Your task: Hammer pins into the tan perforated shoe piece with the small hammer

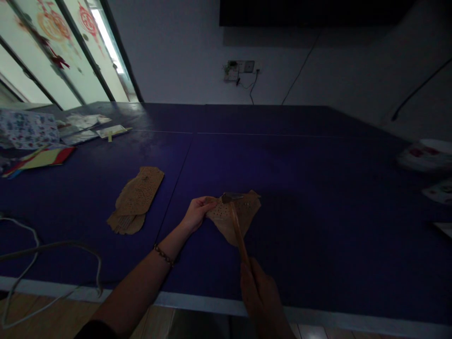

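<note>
My left hand [196, 213] pinches the left corner of a brown, roughly triangular sheet [229, 227] dotted with small holes or studs. Whether the sheet is leather or card I cannot tell. In my right hand [260, 294] is a hammer [239, 230] with a wooden handle, its fingers wrapped round the lower end. The dark metal head lies over the upper part of the sheet; whether it touches is unclear. Left of my hands, more brown pieces [139, 195], also dotted with marks, lie overlapping on the table.
The dark blue table [300, 245] reaches back to the wall. White cables [35, 240] loop over its front left edge. Coloured paper [49, 157], a patterned bag [28, 128] and small packets [111, 131] lie at the left. A patterned bowl [425, 156] stands far right.
</note>
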Action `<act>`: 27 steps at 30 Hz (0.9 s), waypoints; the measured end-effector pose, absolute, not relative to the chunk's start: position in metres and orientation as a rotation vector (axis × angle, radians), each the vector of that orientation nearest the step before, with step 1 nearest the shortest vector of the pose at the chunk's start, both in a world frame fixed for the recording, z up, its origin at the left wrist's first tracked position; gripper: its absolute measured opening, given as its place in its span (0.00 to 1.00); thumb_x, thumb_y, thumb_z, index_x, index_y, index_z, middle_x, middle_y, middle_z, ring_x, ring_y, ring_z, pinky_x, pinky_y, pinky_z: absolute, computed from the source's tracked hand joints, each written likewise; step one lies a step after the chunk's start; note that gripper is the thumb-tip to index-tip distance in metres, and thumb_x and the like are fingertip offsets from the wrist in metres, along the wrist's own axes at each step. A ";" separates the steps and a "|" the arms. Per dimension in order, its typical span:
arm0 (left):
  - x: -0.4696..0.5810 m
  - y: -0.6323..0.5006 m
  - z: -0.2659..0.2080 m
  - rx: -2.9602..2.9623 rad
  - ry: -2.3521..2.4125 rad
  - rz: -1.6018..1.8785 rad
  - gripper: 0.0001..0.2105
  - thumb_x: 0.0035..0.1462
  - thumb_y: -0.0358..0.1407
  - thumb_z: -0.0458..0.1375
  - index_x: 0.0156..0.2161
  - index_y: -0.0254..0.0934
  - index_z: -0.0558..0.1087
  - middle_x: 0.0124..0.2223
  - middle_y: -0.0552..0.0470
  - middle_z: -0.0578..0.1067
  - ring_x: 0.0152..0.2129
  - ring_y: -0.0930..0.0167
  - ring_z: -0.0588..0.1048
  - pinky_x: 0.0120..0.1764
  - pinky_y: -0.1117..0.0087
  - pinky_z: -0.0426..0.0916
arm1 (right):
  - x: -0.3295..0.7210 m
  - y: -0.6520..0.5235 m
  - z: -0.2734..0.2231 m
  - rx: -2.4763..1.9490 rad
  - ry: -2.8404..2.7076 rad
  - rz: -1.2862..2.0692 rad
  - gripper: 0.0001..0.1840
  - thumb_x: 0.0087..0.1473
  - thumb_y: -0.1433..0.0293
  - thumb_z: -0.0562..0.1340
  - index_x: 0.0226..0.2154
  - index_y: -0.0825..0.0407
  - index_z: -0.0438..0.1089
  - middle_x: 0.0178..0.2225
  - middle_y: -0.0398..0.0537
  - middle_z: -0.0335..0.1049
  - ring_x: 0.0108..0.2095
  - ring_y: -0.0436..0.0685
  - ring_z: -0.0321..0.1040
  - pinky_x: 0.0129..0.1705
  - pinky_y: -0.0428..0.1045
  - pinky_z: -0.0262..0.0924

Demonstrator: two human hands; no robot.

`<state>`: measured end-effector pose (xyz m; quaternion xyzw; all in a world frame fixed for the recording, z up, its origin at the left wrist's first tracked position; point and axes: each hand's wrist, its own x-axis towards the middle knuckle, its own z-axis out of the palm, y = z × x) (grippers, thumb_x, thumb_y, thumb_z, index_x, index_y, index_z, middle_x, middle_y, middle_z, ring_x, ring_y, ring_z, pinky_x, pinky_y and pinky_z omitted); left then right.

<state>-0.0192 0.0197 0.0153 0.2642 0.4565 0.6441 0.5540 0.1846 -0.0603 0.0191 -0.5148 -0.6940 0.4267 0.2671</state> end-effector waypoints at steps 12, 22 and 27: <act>-0.018 0.017 0.020 0.669 1.066 1.545 0.09 0.35 0.32 0.64 0.27 0.30 0.75 0.24 0.51 0.75 0.20 0.75 0.70 0.27 0.74 0.63 | 0.194 -0.068 0.021 -1.340 -1.993 1.009 0.23 0.51 0.53 0.46 0.33 0.51 0.67 0.22 0.52 0.69 0.23 0.56 0.65 0.24 0.48 0.57; -0.017 0.017 0.020 0.671 1.075 1.529 0.08 0.35 0.32 0.65 0.26 0.30 0.75 0.24 0.51 0.75 0.20 0.75 0.70 0.26 0.74 0.62 | 0.185 -0.062 0.018 -1.386 -1.956 1.056 0.24 0.54 0.54 0.44 0.29 0.53 0.66 0.14 0.44 0.61 0.14 0.50 0.56 0.16 0.45 0.50; -0.017 0.016 0.021 0.661 1.054 1.537 0.08 0.35 0.31 0.64 0.26 0.31 0.75 0.24 0.51 0.75 0.20 0.76 0.70 0.27 0.75 0.62 | 0.183 -0.064 0.018 -1.393 -1.940 1.079 0.22 0.55 0.55 0.45 0.29 0.52 0.66 0.12 0.42 0.59 0.13 0.49 0.55 0.15 0.44 0.48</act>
